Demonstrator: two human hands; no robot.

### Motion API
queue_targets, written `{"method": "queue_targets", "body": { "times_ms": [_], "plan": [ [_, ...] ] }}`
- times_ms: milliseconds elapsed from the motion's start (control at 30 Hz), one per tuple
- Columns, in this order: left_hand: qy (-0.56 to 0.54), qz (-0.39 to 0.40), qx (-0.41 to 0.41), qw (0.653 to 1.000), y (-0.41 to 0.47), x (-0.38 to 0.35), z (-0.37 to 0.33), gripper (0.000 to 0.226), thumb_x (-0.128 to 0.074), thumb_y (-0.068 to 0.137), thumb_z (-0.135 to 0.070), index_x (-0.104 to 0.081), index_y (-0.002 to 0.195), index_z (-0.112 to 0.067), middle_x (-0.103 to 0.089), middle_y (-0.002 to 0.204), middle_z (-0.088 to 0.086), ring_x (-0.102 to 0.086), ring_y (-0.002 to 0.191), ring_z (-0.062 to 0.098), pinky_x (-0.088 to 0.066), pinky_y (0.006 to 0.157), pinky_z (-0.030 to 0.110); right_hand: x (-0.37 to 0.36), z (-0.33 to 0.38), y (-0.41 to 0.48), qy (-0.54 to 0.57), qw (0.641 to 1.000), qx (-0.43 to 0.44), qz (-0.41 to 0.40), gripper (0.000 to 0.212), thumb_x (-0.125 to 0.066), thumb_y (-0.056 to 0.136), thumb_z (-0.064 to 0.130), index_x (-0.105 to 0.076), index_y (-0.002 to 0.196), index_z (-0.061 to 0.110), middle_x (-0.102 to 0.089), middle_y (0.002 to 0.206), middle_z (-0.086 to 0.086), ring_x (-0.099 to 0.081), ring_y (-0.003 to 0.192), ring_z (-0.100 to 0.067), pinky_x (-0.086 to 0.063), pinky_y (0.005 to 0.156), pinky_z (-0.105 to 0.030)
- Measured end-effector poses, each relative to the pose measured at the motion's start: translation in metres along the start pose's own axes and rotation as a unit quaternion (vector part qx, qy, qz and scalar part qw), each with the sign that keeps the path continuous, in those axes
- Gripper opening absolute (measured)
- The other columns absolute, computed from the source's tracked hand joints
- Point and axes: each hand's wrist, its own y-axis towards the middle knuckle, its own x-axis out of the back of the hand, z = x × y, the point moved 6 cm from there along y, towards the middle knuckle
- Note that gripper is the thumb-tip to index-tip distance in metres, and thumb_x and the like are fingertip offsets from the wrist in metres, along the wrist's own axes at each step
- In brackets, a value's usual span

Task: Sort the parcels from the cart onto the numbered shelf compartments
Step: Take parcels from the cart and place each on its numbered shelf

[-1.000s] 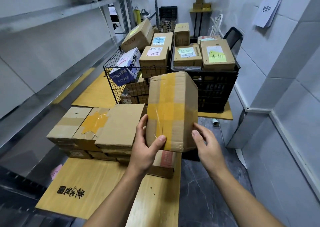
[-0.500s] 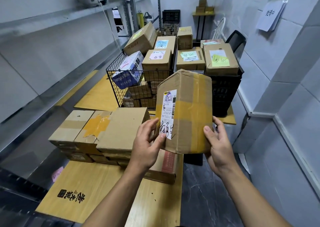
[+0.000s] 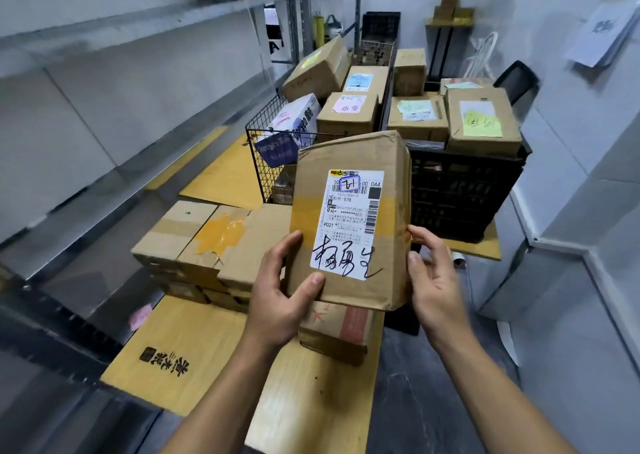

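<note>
Currently a brown cardboard parcel (image 3: 349, 225) is held upright in mid-air, its white shipping label (image 3: 351, 223) turned toward the camera, probably so the handwritten number can be read before shelving. The left hand (image 3: 280, 301) has a grip clasped round the parcel's lower left corner; the right hand (image 3: 431, 277) presses its right edge. Below the parcel, more boxes (image 3: 207, 245) lie on a wooden bench (image 3: 194, 349). Behind the parcel sits a wire basket (image 3: 266, 162) of boxes; left of it, bare metal shelves (image 3: 104, 37).
</note>
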Motion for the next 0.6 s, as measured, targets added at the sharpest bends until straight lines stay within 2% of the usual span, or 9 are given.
{"method": "queue_targets", "body": {
  "times_ms": [33,100,200,233,333,433,500,600],
  "plan": [
    [0.010,-0.018,-0.013,1.000,-0.003,0.009,-0.002,0.061,-0.069,0.075,-0.050,-0.046,0.131,-0.052,-0.049,0.132,-0.020,-0.048,0.128,0.007,-0.049,0.101,0.037,-0.006,0.003,0.001,-0.030,0.999,0.010,0.012,0.035,-0.051,0.101,0.032,-0.053,0.125,0.057,-0.053,0.130,0.014,-0.061,0.111,-0.011,-0.054,0.095,-0.037],
    [0.030,-0.055,-0.029,0.998,-0.009,0.029,-0.005,0.062,-0.069,0.076,-0.049,-0.045,0.132,-0.051,-0.048,0.133,-0.015,-0.047,0.129,0.009,-0.047,0.103,0.038,-0.024,0.009,0.001,-0.046,0.997,0.001,0.054,0.034,-0.052,0.094,0.049,-0.053,0.124,0.064,-0.052,0.133,0.017,-0.058,0.117,-0.006,-0.052,0.101,-0.034],
    [0.076,-0.107,-0.051,0.990,-0.022,0.061,-0.012,0.062,-0.069,0.076,-0.048,-0.043,0.132,-0.054,-0.046,0.136,-0.011,-0.046,0.129,0.008,-0.046,0.103,0.035,-0.063,0.016,-0.006,0.018,0.986,-0.048,0.160,0.051,-0.058,0.082,0.072,-0.048,0.131,0.063,-0.054,0.139,0.017,-0.056,0.126,-0.007,-0.051,0.103,-0.046],
    [0.094,-0.124,-0.057,0.986,-0.028,0.072,-0.014,0.062,-0.068,0.076,-0.049,-0.043,0.132,-0.053,-0.045,0.136,-0.009,-0.046,0.128,0.007,-0.045,0.104,0.030,-0.077,0.019,-0.010,0.055,0.978,-0.064,0.192,0.053,-0.061,0.079,0.072,-0.047,0.130,0.066,-0.056,0.137,0.019,-0.057,0.126,-0.007,-0.053,0.099,-0.046],
    [0.151,-0.180,-0.062,0.970,-0.053,0.108,-0.018,0.063,-0.068,0.077,-0.050,-0.043,0.134,-0.048,-0.046,0.137,-0.003,-0.045,0.128,0.007,-0.040,0.104,0.019,-0.122,0.035,-0.029,0.121,0.953,-0.069,0.270,0.057,-0.071,0.080,0.048,-0.043,0.126,0.066,-0.060,0.126,0.027,-0.060,0.122,-0.007,-0.057,0.091,-0.036],
    [0.185,-0.240,-0.058,0.951,-0.085,0.146,-0.023,0.063,-0.067,0.077,-0.048,-0.044,0.135,-0.042,-0.047,0.136,0.001,-0.043,0.128,0.003,-0.035,0.103,0.015,-0.167,0.053,-0.055,0.141,0.942,-0.043,0.300,0.061,-0.068,0.083,0.028,-0.042,0.131,0.054,-0.057,0.138,0.008,-0.060,0.123,-0.009,-0.052,0.102,-0.041],
    [0.197,-0.280,-0.052,0.938,-0.113,0.174,-0.029,0.063,-0.066,0.076,-0.047,-0.044,0.135,-0.040,-0.047,0.136,0.002,-0.042,0.128,-0.001,-0.033,0.102,0.011,-0.197,0.065,-0.076,0.151,0.937,-0.029,0.315,0.058,-0.065,0.084,0.023,-0.043,0.133,0.044,-0.056,0.141,-0.002,-0.061,0.123,-0.011,-0.049,0.107,-0.043],
    [0.217,-0.331,-0.041,0.918,-0.161,0.220,-0.038,0.063,-0.067,0.078,-0.046,-0.043,0.136,-0.040,-0.046,0.138,0.002,-0.043,0.129,0.004,-0.035,0.104,0.013,-0.243,0.084,-0.119,0.163,0.915,-0.027,0.368,0.062,-0.068,0.083,0.023,-0.043,0.137,0.043,-0.058,0.140,-0.001,-0.061,0.123,-0.013,-0.050,0.104,-0.047]
  ]
}}
